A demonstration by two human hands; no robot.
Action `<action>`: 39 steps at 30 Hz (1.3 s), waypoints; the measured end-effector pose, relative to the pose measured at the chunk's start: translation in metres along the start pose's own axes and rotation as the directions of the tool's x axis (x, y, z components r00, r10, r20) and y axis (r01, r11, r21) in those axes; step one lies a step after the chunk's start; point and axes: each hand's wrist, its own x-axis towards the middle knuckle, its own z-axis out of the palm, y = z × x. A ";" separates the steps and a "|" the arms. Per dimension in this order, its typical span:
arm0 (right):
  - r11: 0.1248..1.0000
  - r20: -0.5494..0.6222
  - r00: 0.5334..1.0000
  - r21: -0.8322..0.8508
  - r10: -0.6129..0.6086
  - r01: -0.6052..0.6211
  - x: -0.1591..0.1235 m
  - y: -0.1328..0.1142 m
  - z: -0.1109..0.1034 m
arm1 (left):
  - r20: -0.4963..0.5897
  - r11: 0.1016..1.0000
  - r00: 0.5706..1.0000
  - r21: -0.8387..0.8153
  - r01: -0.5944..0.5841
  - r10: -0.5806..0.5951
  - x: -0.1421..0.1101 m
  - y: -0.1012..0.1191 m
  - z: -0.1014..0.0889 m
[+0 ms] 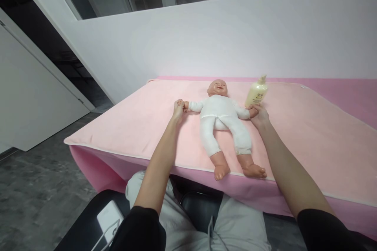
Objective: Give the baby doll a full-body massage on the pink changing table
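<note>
A baby doll point(219, 108) with a white cloth body lies on its back on a pale pink blanket point(141, 125), its head toward the wall and its bare feet at the table's near edge. Both its arms are stretched out sideways. My left hand point(178, 110) is closed around the doll's hand on the left. On the other side, my right hand point(260, 115) grips the doll's right-side hand between thumb and fingers. Just behind that hand stands a pale yellow pump bottle point(257, 93), slightly tilted in view.
A darker pink cloth point(347, 96) covers the table under the blanket and hangs over the front. Behind it rises a white wall point(235, 43) with a window above. A white device with a cable point(110, 219) lies on a black seat at lower left.
</note>
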 end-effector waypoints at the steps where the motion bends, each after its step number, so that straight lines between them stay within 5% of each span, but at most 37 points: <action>1: 1.000 -0.003 1.000 0.004 0.000 0.000 0.000 0.000 0.000 | 0.007 1.000 1.000 0.014 0.010 -0.010 -0.001 0.001 0.000; 11: 0.998 -0.122 0.990 -0.025 -0.065 0.063 -0.002 0.004 0.002 | -0.018 0.992 1.000 0.126 -0.018 0.020 -0.007 0.000 0.003; 33: 0.998 -0.067 0.996 0.017 0.055 -0.054 -0.002 -0.002 0.005 | -0.049 0.998 0.999 0.056 0.022 -0.019 -0.001 0.000 0.003; 39: 0.999 -0.078 0.997 -0.036 -0.006 0.004 -0.003 0.000 0.006 | -0.057 0.998 0.998 0.059 0.010 -0.006 -0.004 0.001 0.004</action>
